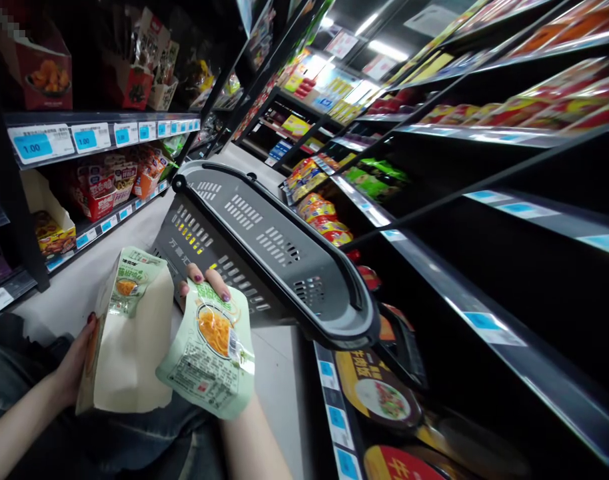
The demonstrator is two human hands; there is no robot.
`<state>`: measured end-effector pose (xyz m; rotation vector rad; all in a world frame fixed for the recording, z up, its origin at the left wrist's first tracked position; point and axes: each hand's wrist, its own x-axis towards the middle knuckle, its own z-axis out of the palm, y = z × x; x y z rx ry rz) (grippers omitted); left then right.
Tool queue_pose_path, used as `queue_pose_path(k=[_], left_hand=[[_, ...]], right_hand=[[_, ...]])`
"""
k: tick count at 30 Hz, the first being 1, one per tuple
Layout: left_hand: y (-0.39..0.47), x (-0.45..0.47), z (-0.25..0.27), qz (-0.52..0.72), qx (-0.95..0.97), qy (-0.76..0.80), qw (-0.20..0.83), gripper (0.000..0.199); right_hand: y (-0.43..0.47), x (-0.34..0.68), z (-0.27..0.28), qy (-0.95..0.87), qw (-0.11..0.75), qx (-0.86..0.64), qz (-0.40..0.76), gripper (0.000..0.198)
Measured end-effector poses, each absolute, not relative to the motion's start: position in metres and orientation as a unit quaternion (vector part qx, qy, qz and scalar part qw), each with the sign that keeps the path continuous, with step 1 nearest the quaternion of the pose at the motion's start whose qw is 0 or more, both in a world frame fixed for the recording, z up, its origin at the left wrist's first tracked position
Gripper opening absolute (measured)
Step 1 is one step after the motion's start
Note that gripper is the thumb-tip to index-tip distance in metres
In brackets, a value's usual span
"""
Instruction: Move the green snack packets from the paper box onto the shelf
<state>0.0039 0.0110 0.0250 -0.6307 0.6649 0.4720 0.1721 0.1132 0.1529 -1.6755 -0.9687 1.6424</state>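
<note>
My left hand (74,365) grips the side of an open cardboard display box (134,377), tilted over my lap. One small pale green snack packet (140,277) stands at the far end inside it. Just right of the box, my right hand (217,284) is closed on a larger-looking pale green snack packet (209,353), fingertips over its top edge. That packet has a picture of orange shredded food and small print; it hides most of the hand. Beyond both hands, a grey shopping basket (284,240) with slotted walls leans in the aisle.
To the left, a black shelf (104,120) with price labels carries boxed snacks (102,190). Along the right run long shelves (434,333) with bagged goods (549,100). Round-lidded food tubs (379,393) sit low at the right. The basket's black handle (402,347) reaches toward them.
</note>
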Motion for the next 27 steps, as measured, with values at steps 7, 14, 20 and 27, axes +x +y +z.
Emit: queue_pose_path(k=[7, 14, 20, 27], left_hand=[[0.008, 0.005, 0.021, 0.245, -0.286, 0.311, 0.872, 0.074], [0.004, 0.007, 0.014, 0.271, -0.264, 0.279, 0.882, 0.071], [0.01, 0.006, 0.025, 0.251, -0.27, 0.301, 0.88, 0.061], [0.005, 0.007, 0.016, 0.249, -0.29, 0.315, 0.869, 0.072]], right_hand=[[0.115, 0.187, 0.132, -0.421, 0.252, -0.529, 0.693, 0.082], [0.115, 0.176, 0.137, -0.437, 0.279, -0.469, 0.715, 0.086], [0.115, 0.174, 0.141, -0.445, 0.276, -0.486, 0.7, 0.086], [0.114, 0.181, 0.13, -0.45, 0.238, -0.549, 0.662, 0.084]])
